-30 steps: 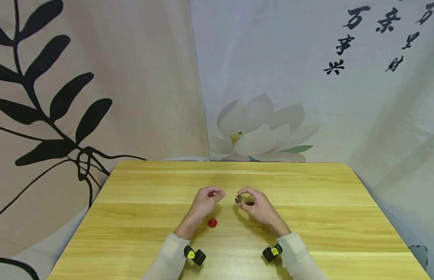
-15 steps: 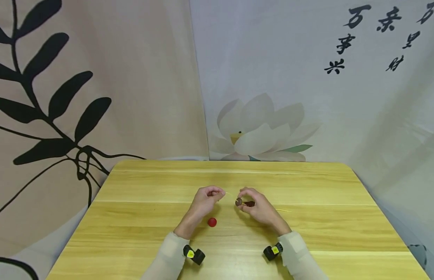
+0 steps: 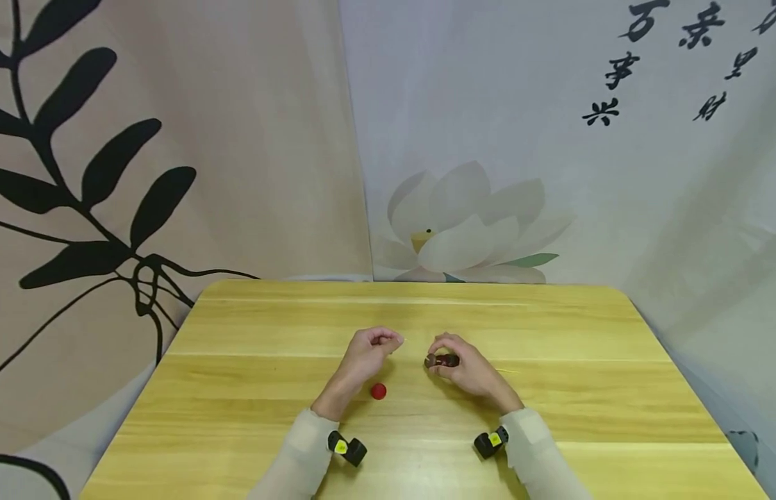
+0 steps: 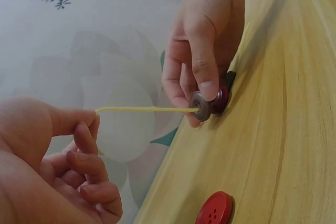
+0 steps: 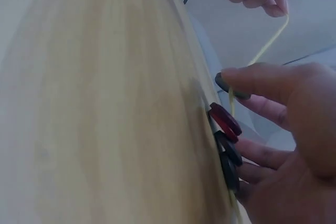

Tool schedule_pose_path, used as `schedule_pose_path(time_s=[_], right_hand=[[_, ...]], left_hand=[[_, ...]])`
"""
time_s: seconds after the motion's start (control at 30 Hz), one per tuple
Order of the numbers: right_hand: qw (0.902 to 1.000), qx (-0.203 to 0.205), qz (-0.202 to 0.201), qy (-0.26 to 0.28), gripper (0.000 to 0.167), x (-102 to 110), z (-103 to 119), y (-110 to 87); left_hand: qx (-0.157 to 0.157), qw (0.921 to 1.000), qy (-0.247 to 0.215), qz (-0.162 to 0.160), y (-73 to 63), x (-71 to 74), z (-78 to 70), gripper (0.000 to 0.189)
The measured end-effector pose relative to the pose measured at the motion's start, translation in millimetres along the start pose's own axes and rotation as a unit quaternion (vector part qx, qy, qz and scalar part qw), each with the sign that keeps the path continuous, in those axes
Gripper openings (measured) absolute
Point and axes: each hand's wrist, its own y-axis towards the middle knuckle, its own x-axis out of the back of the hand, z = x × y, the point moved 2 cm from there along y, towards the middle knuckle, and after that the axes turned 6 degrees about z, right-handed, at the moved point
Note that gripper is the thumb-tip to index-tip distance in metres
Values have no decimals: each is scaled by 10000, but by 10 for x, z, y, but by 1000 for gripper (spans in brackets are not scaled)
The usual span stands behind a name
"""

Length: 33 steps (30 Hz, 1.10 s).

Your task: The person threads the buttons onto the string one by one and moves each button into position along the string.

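My left hand (image 3: 369,353) pinches the end of a yellow string (image 4: 142,109) between thumb and forefinger. The string runs taut across the gap into a brown-grey button (image 4: 199,106), which my right hand (image 3: 470,368) holds between thumb and finger. Farther along the same string, a dark red button (image 5: 226,122) and dark buttons (image 5: 229,167) hang under the right palm, beside the curled lower fingers. The string's tail comes out past them on the right. A loose red button (image 3: 378,391) with holes lies on the table near the left wrist.
The wooden table (image 3: 237,417) reaches under both forearms, and its far edge meets a printed curtain (image 3: 287,173). Black wrist cameras are strapped to both sleeves.
My right hand has shifted slightly right, and its brown button has turned and sits closer to the other threaded buttons. The left hand keeps its pinch. The head view has tilted slightly.
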Motion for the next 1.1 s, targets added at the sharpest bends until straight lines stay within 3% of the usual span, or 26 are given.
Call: schedule_pose_path(time_s=[0.27,0.6,1.1], right_hand=[[9990,69,221,372,24,61,12,17],[9979,-399,224,452,25,97,-28,0],[9969,-578,174,504,24,88,-46,-1]], left_hand=[[33,10000,-1,-73,10,26,-13,21],[105,9999,-57,-84,6,42,0,20],[95,9999,-36,-95,-31,47,-49,24]])
